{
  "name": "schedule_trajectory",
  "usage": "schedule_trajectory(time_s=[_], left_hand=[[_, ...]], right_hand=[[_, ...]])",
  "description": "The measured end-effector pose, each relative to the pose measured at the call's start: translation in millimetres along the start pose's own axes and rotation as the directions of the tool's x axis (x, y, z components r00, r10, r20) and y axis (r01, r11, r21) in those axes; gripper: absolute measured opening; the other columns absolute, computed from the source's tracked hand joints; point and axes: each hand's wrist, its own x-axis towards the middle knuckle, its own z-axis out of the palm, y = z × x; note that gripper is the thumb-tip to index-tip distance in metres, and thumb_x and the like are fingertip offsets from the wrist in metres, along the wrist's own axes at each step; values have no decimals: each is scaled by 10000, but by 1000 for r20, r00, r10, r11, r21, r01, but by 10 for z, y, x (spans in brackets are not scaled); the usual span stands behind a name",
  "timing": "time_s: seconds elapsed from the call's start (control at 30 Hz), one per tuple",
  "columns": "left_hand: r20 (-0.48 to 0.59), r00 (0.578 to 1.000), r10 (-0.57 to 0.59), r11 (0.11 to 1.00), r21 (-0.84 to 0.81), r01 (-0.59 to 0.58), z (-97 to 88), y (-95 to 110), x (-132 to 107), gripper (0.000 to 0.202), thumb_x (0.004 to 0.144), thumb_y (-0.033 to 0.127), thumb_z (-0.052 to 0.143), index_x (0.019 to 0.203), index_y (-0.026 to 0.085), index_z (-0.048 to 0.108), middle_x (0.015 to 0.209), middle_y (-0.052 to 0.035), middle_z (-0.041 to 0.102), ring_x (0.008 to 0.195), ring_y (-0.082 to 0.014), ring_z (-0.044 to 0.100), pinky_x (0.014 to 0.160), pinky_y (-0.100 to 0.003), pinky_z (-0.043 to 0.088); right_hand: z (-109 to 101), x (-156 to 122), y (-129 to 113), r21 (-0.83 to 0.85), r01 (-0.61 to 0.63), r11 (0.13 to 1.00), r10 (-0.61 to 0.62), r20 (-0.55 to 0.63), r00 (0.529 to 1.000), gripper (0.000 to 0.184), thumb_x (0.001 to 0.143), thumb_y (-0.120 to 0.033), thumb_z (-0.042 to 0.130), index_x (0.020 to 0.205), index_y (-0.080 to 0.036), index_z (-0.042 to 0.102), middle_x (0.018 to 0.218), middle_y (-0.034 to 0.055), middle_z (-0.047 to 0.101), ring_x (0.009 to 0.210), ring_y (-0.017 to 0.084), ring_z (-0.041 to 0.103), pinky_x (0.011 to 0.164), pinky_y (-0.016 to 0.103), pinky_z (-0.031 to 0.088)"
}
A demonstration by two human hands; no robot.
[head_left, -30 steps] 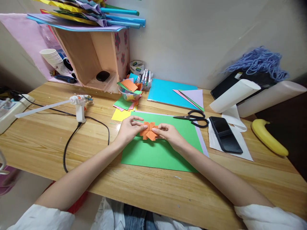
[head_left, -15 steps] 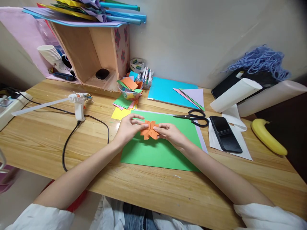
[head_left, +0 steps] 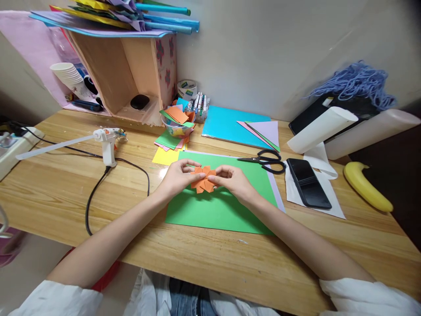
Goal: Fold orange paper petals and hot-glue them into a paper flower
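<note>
At the left edge of the wooden desk [head_left: 204, 254] sat a white power strip [head_left: 19, 151]. Toward the back left corner leaned a stack of paper cups [head_left: 70, 79], and in front of it a white glue gun [head_left: 108, 151] stood on the desk with a long stick reaching out of its back and a black cord trailing toward the front edge. An open box [head_left: 144, 57] stood along the back edge; to the right of its opening, a small bowl [head_left: 177, 130] held colored paper pieces.

The left hand [head_left: 176, 179] pinched the left side of a folded orange paper piece [head_left: 203, 184] between thumb and fingers. The piece was held above the far half of a green sheet [head_left: 223, 210], which lay near the desk's front edge, and a shadow fell under it. The right hand [head_left: 233, 182] pinched the piece's right side, its thumb on top, close to the left thumb.

Farther right, black-handled scissors [head_left: 263, 160] lay across the green sheet's far right corner, with blue sheets [head_left: 226, 125] behind them toward the back edge. A phone [head_left: 308, 182] rested on white paper, and a banana [head_left: 366, 186] lay near the desk's right edge.
</note>
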Motion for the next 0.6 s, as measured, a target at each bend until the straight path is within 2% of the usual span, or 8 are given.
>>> schedule_trajectory(time_s=[0.17,0.4,0.6], left_hand=[[-51,998,43,999,-3,-43,-21,-5,8,492,533,341,779,936,139,580,641,-22,658,603,-160,632,526,-228,464],[-7,1000,0,1000,8,0,-14,-4,8,480,548,326,770,939,131,571,626,-28,661,616,-175,643,549,-241,473],[27,1000,4,999,38,-5,-26,-4,3,442,549,306,768,918,133,594,610,-12,642,583,-144,619,560,-228,467]], right_hand=[[-41,7,-11,-6,-42,999,42,34,999,349,573,-294,766,834,-173,568,671,-9,639,606,130,618,626,278,497],[-22,8,24,8,18,1000,-18,-51,999,340,543,-309,772,762,-171,552,636,-14,623,571,124,592,596,274,477],[-36,-1,-22,-53,65,996,-69,-78,995,318,552,-315,767,751,-167,567,675,3,618,610,128,589,620,279,475]])
